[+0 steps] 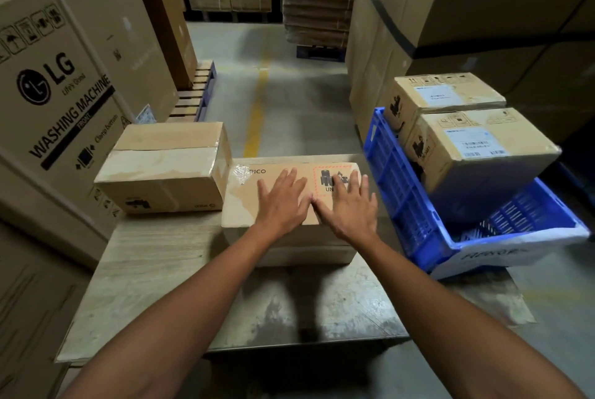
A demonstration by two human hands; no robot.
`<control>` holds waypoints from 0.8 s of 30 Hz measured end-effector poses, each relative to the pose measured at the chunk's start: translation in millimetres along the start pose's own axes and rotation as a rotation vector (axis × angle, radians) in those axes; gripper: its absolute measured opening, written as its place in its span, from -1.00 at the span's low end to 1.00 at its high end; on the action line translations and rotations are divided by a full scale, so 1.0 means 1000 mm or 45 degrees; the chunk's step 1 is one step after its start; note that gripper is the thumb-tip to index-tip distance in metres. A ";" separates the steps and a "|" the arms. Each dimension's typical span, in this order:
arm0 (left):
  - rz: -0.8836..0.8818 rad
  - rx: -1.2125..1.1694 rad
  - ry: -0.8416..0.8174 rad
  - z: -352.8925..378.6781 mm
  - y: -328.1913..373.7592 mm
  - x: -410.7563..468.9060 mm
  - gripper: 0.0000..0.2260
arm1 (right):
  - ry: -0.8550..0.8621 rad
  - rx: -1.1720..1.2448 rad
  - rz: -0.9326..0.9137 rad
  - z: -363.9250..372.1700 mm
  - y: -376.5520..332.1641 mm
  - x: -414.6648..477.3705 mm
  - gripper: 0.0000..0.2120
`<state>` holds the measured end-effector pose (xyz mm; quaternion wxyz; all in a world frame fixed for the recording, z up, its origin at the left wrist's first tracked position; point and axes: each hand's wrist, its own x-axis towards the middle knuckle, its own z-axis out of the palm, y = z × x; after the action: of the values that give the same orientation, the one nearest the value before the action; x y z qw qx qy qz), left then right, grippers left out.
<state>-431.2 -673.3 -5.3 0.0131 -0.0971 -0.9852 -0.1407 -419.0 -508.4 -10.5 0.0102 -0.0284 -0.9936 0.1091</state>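
A brown cardboard box (244, 202) printed "PICO" with a red dashed warning mark lies in the middle of a worn table (154, 269). My left hand (283, 200) lies flat on its top flap, fingers straight and spread. Beside it, my right hand (349, 205) presses flat on the same flap, partly covering the warning mark. The two thumbs nearly touch. A second taped cardboard box (164, 166) stands just left of the first, touching it.
A blue plastic crate (399, 179) on the right holds two labelled cardboard boxes (476, 147), tilted. A large LG washing machine carton (54, 102) stands at left, tall cartons (450, 12) at right. An aisle with a yellow floor line (257, 108) runs ahead.
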 end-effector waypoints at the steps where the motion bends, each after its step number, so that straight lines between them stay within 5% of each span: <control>1: -0.099 0.017 0.074 -0.001 0.000 -0.004 -0.55 | 0.032 0.056 0.069 0.001 0.000 -0.002 -0.15; 6: -0.735 -0.127 0.221 -0.015 -0.030 -0.013 -0.43 | 0.123 0.278 0.260 0.001 -0.001 -0.010 -0.14; 10: -0.937 -0.504 0.290 -0.025 -0.036 -0.021 -0.38 | 0.249 0.456 0.289 0.002 -0.003 -0.020 -0.28; 16: -0.868 -0.958 0.605 -0.022 -0.046 -0.034 -0.37 | 0.372 0.713 0.323 -0.013 -0.007 -0.025 -0.16; 20: -0.876 -1.089 0.769 -0.016 -0.057 -0.056 -0.53 | 0.240 0.658 0.280 -0.009 -0.011 -0.037 -0.02; 24: -0.844 -1.105 0.839 -0.007 -0.065 -0.070 -0.62 | 0.193 0.717 0.239 -0.005 -0.003 -0.050 -0.17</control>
<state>-374.9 -750.0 -19.9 0.2308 0.2648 -0.7605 -0.5462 -369.3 -513.0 -5.9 0.0818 -0.1240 -0.9137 0.3784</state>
